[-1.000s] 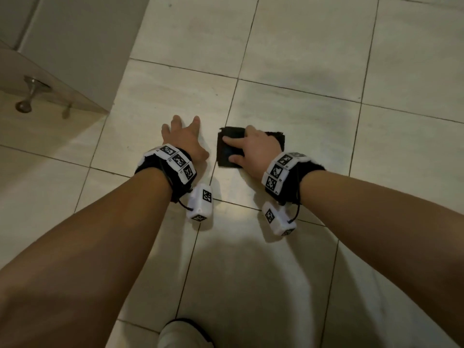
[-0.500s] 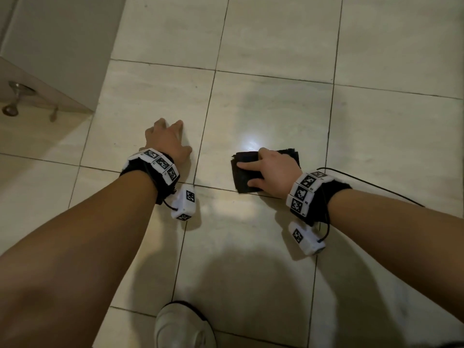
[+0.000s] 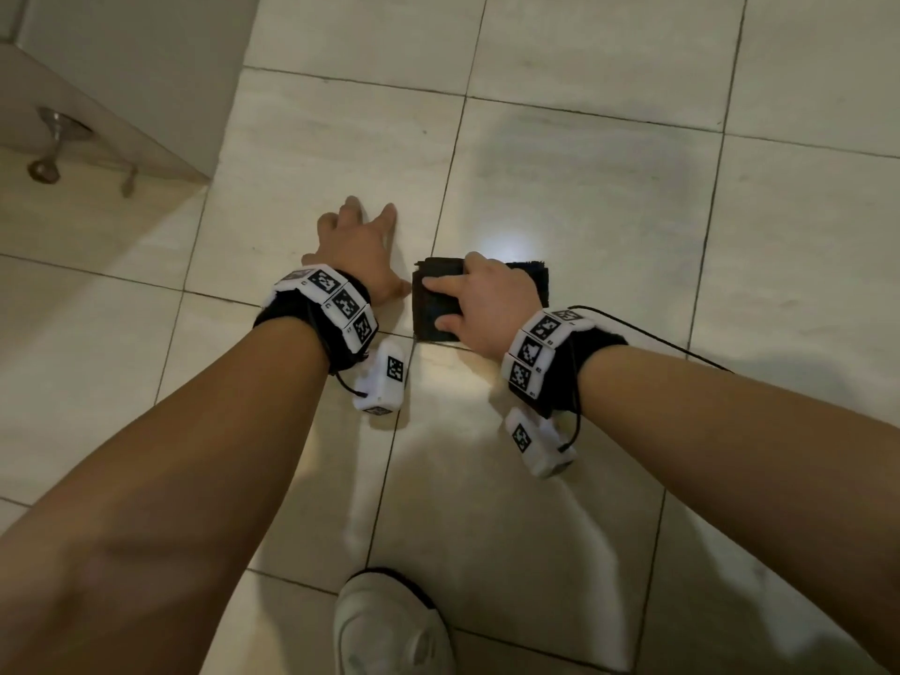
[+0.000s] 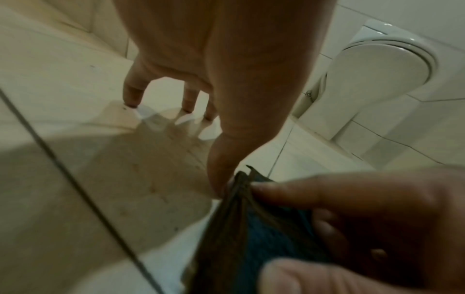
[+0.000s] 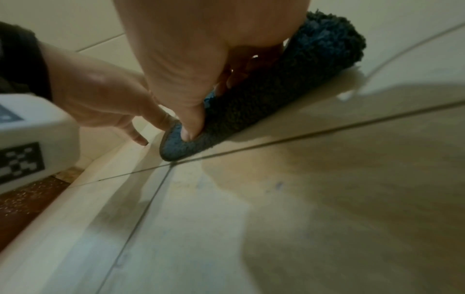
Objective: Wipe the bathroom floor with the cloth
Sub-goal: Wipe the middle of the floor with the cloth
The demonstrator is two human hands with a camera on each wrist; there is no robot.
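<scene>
A dark folded cloth (image 3: 431, 314) lies on the pale tiled floor (image 3: 609, 187) by a grout crossing. My right hand (image 3: 479, 304) presses down on it, index finger and thumb stretched flat over its left part. The right wrist view shows the thumb (image 5: 191, 127) pushing into the fluffy cloth (image 5: 276, 89). My left hand (image 3: 358, 246) is planted on the tile just left of the cloth with fingers spread. Its thumb (image 4: 221, 179) touches the cloth's edge (image 4: 251, 238). The far half of the cloth is hidden under my right palm.
A white shoe (image 3: 389, 626) stands on the tile below the hands. A wall panel with a metal foot (image 3: 48, 153) is at the upper left. A thin black cable (image 3: 657, 338) trails right from my wrist. A white toilet (image 4: 377, 65) stands beyond the left hand.
Half a second ago the cloth and my right hand were off to the right; now they are back left, against the left thumb. The left hand stays planted.
</scene>
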